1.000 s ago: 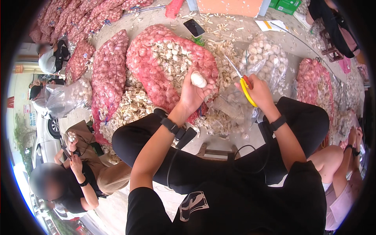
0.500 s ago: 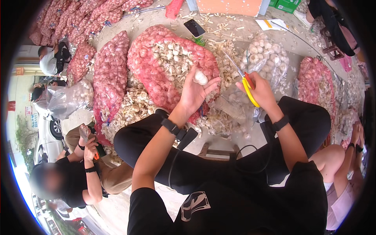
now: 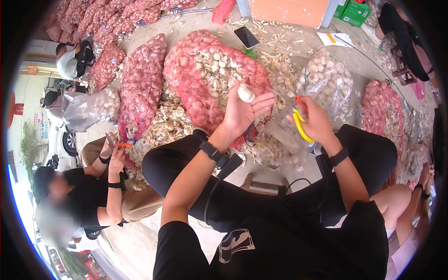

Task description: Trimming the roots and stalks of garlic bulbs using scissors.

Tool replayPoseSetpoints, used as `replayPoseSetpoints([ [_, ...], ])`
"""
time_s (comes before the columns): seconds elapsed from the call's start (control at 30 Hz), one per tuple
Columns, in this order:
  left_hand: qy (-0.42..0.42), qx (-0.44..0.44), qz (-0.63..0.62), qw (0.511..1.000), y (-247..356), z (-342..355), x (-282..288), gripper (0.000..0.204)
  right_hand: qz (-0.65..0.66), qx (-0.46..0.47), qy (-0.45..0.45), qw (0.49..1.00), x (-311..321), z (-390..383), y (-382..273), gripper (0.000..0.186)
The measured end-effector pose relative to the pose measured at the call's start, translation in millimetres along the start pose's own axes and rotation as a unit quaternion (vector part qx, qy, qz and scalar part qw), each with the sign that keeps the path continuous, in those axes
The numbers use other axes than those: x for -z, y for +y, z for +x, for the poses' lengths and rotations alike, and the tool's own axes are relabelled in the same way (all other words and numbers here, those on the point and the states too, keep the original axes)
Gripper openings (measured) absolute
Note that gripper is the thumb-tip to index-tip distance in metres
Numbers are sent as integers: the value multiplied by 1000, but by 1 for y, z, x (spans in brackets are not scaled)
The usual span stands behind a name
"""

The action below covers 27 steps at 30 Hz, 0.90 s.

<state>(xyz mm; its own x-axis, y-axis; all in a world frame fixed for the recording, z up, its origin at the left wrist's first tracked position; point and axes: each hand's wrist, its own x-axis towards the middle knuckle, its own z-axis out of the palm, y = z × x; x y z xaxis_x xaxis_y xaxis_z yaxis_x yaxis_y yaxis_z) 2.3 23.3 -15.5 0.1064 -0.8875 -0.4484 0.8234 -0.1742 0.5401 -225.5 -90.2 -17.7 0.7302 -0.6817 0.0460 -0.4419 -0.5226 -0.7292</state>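
My left hand (image 3: 237, 113) is palm up near the middle of the view, fingers stretched, holding a white garlic bulb (image 3: 245, 94) against the thumb. To its right, my right hand (image 3: 316, 120) grips scissors with yellow and orange handles (image 3: 301, 126), their blades angled up-left and hard to make out against the plastic. Beyond my left hand lies a large red mesh sack of garlic (image 3: 179, 74), its middle showing loose pale bulbs. A clear bag of white bulbs (image 3: 326, 74) sits beyond my right hand.
Red mesh sacks (image 3: 142, 79) and dry peel scraps (image 3: 172, 119) lie around my knees. A phone (image 3: 246, 37), an orange board (image 3: 284, 10) and green boxes (image 3: 354, 14) are farther off. A co-worker (image 3: 84, 196) holding a cutting tool sits at left; others sit at right.
My left fingers have straightened around the bulb. The whole view has shifted slightly down and right. The co-worker at left has raised their head and moved their hands rightward.
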Motion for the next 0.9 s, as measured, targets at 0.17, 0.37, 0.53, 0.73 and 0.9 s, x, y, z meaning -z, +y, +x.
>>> replayPoseSetpoints([
  [0.17, -26, 29, -10, 999, -3, 0, 6, 88, -79, 77, 47, 993, -14, -1, -6, 58],
  [0.37, -38, 45, -15, 998, -5, -6, -5, 86, -141, 103, 66, 982, -18, -1, -12, 55],
  [0.53, -41, 54, -33, 997, -5, -7, -12, 90, -143, 122, 83, 979, -26, -4, 4, 52],
  [0.73, -78, 67, -51, 993, -3, 1, -11, 89, -92, 80, 59, 991, -25, -2, 2, 45],
  [0.9, -45, 22, -89, 995, -4, -2, 11, 75, -74, 21, 71, 995, -28, 6, -17, 39],
])
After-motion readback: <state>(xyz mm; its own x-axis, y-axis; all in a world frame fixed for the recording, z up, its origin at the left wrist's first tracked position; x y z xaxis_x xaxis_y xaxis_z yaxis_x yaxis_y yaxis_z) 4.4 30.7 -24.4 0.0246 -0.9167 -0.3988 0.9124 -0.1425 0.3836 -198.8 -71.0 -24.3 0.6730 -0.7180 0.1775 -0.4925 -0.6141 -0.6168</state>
